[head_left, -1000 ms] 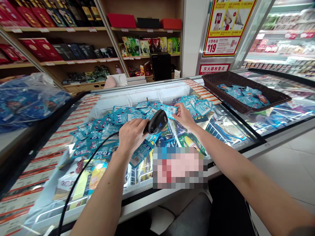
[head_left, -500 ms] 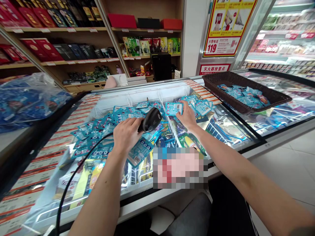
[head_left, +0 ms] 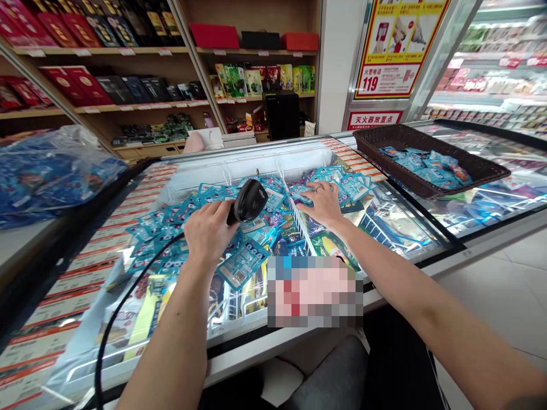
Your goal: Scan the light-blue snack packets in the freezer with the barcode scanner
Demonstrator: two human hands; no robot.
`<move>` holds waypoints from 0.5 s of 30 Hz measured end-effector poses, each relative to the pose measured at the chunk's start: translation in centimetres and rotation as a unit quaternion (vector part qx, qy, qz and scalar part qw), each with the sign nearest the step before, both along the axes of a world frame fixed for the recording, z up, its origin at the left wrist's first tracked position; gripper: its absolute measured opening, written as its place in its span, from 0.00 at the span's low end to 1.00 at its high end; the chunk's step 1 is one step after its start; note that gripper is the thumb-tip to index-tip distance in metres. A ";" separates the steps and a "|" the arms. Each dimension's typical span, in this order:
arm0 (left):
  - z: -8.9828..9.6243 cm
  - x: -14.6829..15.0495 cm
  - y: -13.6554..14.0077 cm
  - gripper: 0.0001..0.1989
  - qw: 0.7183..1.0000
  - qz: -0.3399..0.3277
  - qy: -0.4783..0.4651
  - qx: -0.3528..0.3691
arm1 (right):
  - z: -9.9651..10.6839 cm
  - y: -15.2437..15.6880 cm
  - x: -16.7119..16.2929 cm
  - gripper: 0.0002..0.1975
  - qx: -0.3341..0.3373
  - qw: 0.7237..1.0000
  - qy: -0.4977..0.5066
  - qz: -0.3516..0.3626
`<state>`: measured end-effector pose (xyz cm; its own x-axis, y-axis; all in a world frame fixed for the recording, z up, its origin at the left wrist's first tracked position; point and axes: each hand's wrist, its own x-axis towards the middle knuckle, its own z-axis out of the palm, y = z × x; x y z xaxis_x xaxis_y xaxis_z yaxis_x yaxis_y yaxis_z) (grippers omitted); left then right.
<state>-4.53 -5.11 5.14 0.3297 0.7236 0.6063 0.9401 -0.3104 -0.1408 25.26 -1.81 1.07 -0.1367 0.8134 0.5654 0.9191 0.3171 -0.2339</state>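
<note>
I saw left hand (head_left: 208, 228) gripping black plastic scanner (head_left: 252, 200); right hand (head_left: 323, 204), 3 o'clock, splayed over flat blue film sachet (head_left: 298, 192), probably light, best edge-pinched.

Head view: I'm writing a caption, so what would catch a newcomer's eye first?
Probably the black scanner in the left hand, in front of a heap of blue packets in the freezer. Next, the right hand, fingers spread over more such packets near the middle. Then the brown basket at the right, with similar packets inside.
</note>
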 end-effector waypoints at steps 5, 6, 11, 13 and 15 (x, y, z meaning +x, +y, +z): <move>0.0 -0.4 0.0 0.15 0.999 0.030 0.004 0.015 | -0.3 0.5 0.5 0.12 0.002 0.999 0.010 -0.050; 0.0 -0.5 0.0 0.16 0.999 0.036 0.002 0.018 | -0.3 0.5 0.6 0.11 0.008 0.998 0.008 -0.063; 0.0 -0.9 0.1 0.16 0.998 0.053 -0.011 0.029 | 0.0 0.3 0.7 0.09 0.039 0.992 -0.010 -0.119; 0.1 -1.0 0.1 0.16 0.998 0.053 -0.016 0.026 | 0.1 0.1 0.7 0.08 0.046 0.989 -0.014 -0.140; 0.1 -1.0 0.1 0.16 0.998 0.052 -0.023 0.018 | 0.2 0.1 0.7 0.08 0.053 0.986 -0.018 -0.157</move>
